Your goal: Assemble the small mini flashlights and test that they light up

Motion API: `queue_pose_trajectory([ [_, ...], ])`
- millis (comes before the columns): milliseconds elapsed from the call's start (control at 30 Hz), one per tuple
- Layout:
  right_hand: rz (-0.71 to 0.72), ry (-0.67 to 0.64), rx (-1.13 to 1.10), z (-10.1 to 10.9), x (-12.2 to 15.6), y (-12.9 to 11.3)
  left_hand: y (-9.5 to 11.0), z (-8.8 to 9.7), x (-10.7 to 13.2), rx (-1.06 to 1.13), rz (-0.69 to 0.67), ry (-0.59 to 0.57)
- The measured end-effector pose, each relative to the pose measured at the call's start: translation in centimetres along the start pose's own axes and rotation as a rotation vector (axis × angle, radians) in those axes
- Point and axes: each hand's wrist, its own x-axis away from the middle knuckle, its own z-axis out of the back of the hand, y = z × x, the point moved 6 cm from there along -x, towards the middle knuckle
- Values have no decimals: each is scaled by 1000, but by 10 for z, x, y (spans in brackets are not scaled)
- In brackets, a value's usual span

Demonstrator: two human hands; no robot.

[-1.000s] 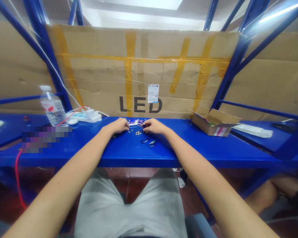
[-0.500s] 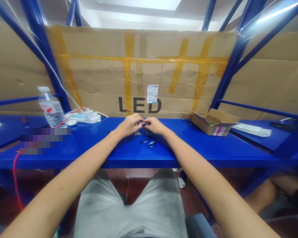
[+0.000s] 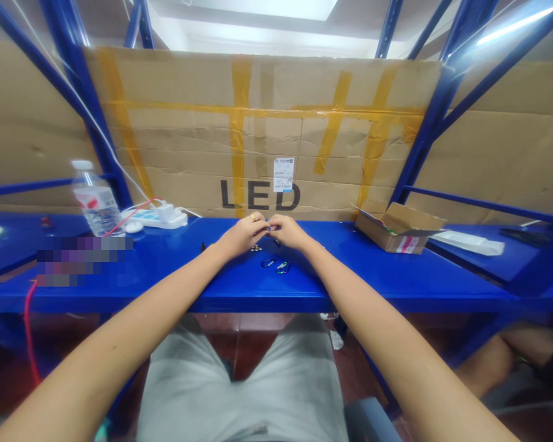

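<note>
My left hand (image 3: 249, 231) and my right hand (image 3: 286, 232) meet above the blue table, fingertips pressed together. Both are closed in a pinch around something tiny, mostly hidden by the fingers. Just below my left hand lie several small metallic pieces (image 3: 257, 248). A small dark item (image 3: 277, 243), too small to name, lies by the right fingers. Nearer the front edge are two carabiners: a dark blue one (image 3: 268, 263) and a shiny green-tinted one (image 3: 282, 267).
An open cardboard box (image 3: 387, 236) stands to the right on the blue table (image 3: 364, 276). On the left are a water bottle (image 3: 96, 205) and a white power strip (image 3: 161, 216). A large cardboard sheet (image 3: 188, 147) rises behind. Someone's bare limb (image 3: 493, 362) shows at lower right.
My fingertips have drawn closer together, and the bluish bit that showed between them is now mostly covered. The carabiners have stayed in place.
</note>
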Motion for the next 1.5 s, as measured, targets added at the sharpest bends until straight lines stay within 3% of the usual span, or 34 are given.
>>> queue_pose_trajectory([
  [333, 6, 13, -24, 1, 0, -1, 0, 2, 1, 29, -10, 38],
  [600, 102, 63, 53, 6, 0, -2, -3, 2, 1, 34, 102, -25],
  [767, 167, 100, 137, 11, 3, -8, -5, 0, 1, 50, 199, -20],
  [933, 228, 178, 106, 12, 2, -6, -3, 2, 0, 69, 213, 9],
  [1267, 277, 300, 87, 23, 0, -2, 1, 9, -1, 95, 176, 142],
  [1500, 236, 313, 0, 25, -1, 0, 12, 12, -1, -4, 28, 185],
])
